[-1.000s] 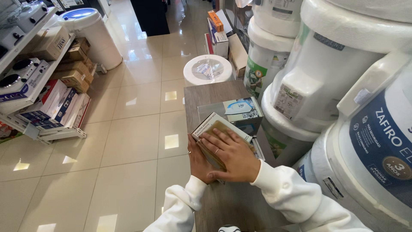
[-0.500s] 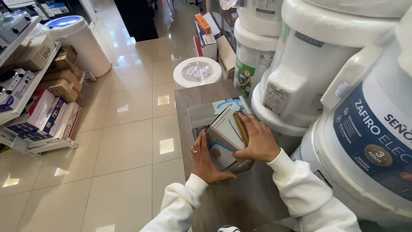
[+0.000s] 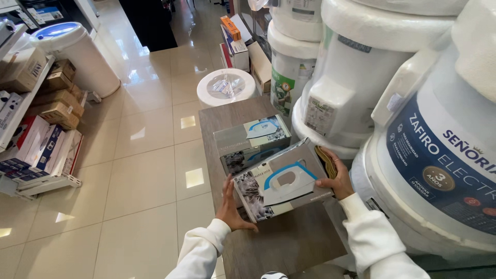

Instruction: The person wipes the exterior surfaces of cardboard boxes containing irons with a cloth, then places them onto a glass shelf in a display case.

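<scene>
Two hands grip one grey cardboard box picturing a white-and-blue iron [image 3: 281,181], tilted above a brown wooden counter [image 3: 289,240]: the left hand [image 3: 232,204] clasps its nine-o'clock edge, the right hand [image 3: 338,178] its three-o'clock end. At the box's eleven o'clock, just behind it, a second matching grey iron box [image 3: 250,142] rests on the counter.

An appliance shop: boxed irons [image 3: 281,181], stacked water heaters [image 3: 356,77], stocked shelves [image 3: 31,150].

My only view sits on the head, looking steeply down and forward, close over the wooden worktop [image 3: 289,243], shop floor [image 3: 150,170] stretching ahead.
</scene>
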